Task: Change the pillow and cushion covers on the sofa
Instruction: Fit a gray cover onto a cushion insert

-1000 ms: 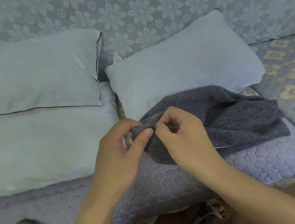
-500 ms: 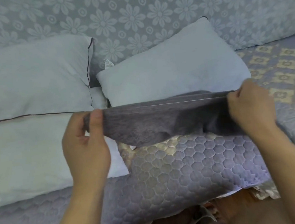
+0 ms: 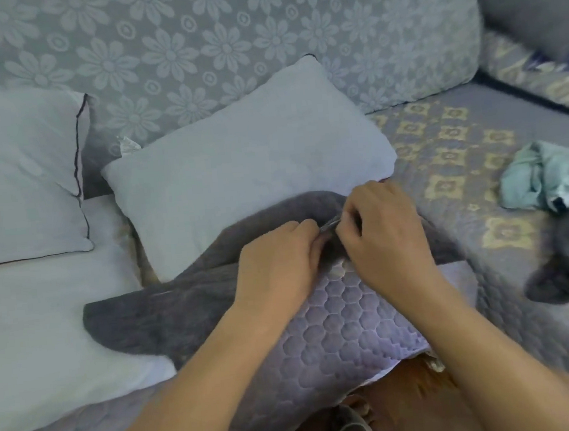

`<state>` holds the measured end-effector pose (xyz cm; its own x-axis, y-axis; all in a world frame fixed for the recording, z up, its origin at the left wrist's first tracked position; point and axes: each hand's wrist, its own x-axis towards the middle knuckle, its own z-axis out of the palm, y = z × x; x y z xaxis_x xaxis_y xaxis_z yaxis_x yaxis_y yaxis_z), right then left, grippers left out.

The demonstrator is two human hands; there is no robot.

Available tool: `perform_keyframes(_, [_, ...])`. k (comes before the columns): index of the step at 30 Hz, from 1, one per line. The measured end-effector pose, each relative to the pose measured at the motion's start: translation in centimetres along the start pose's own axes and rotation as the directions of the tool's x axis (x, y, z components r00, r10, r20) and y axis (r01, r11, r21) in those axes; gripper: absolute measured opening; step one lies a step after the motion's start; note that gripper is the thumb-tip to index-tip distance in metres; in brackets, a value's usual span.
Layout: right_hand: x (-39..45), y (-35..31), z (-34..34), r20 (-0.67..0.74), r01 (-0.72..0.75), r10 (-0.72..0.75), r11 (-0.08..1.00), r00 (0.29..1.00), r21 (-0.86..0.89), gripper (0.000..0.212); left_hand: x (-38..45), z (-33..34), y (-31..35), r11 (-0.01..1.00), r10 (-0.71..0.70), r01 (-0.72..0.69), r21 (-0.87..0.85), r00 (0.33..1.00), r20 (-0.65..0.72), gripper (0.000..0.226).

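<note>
Hands: left hand [image 3: 277, 267] and right hand [image 3: 384, 230] both pinch grey cover [image 3: 167, 311] edge

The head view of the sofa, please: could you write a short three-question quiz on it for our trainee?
1. True or false: both hands hold the dark grey cover.
2. Which lies nearest the right edge? A) white pillow B) pale green cloth C) piped pillow
3. Fill in: the seat pad under the forearms is quilted in a ___ pattern.

Key: 1 true: left hand and right hand pinch its edge. 2 B. 3 hexagon.
</note>
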<state>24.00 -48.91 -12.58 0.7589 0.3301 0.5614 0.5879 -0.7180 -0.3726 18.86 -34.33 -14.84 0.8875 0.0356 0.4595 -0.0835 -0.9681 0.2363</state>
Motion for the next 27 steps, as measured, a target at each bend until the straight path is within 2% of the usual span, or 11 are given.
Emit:
perform_keyframes(4, [1.1,6.2,-0.9,-0.077,-0.249,0.241,0.959,0.968,-0.135,0.021,0.3,-0.7,-0.3,0.991,0.074,-0.075,0.110,0.997,0.011,0.032])
perform_keyframes(8, [1.4,11.1,-2.5,-0.120,-0.433,0.421,0.896,0.899,-0.096,0.020,0.9,-1.2,0.3,0.983,0.084,-0.090,0.162,0.995,0.045,0.034])
perform_keyframes(12, [0.2,11.8,-3.9,-0.185,-0.525,0.517,0.851,0.836,0.007,0.016,0.5,-1.2,0.6,0.997,0.014,-0.039,0.069,0.942,0.335,0.021])
perform_keyframes(16, [-0.2,13.9,-7.5,-0.318,-0.687,0.662,0.725,0.678,0.044,0.018,-2.1,-1.6,-5.3,0.957,-0.246,0.111,0.267,0.801,0.547,0.019])
perform_keyframes(17, [-0.3,14.4,-7.4,-0.283,-0.706,0.682,0.708,0.675,0.022,0.016,-2.6,-1.7,-6.5,0.933,-0.326,0.177,0.314,0.785,0.527,0.026])
perform_keyframes(19, [-0.8,14.4,-5.2,-0.093,-0.641,0.636,0.768,0.766,-0.021,0.014,-3.3,-1.7,-8.0,0.886,-0.444,0.320,0.336,0.795,0.413,0.041])
perform_keyframes(21, [-2.2,12.5,-1.5,0.300,-0.499,0.475,0.866,0.827,0.006,0.040,-3.5,-1.1,-8.0,0.852,-0.522,0.445,0.277,0.769,0.370,0.048])
perform_keyframes(23, [-4.1,10.3,2.6,0.676,-0.339,0.317,0.935,0.666,-0.104,0.093,-3.8,0.1,-7.2,0.804,-0.564,0.579,0.136,0.670,0.483,0.054])
perform_keyframes(24, [-4.9,9.5,4.3,0.714,-0.247,0.313,0.948,0.627,-0.199,0.108,-4.1,1.2,-6.8,0.788,-0.548,0.607,0.097,0.622,0.560,0.057])
perform_keyframes(25, [-5.3,9.4,5.6,0.669,-0.203,0.342,0.938,0.660,-0.279,0.113,-4.6,2.1,-6.3,0.803,-0.511,0.589,0.093,0.599,0.617,0.058])
perform_keyframes(27, [-4.8,10.0,6.5,0.523,-0.302,0.448,0.889,0.725,-0.344,0.099,-5.4,3.3,-5.7,0.842,-0.455,0.534,0.079,0.623,0.637,0.044])
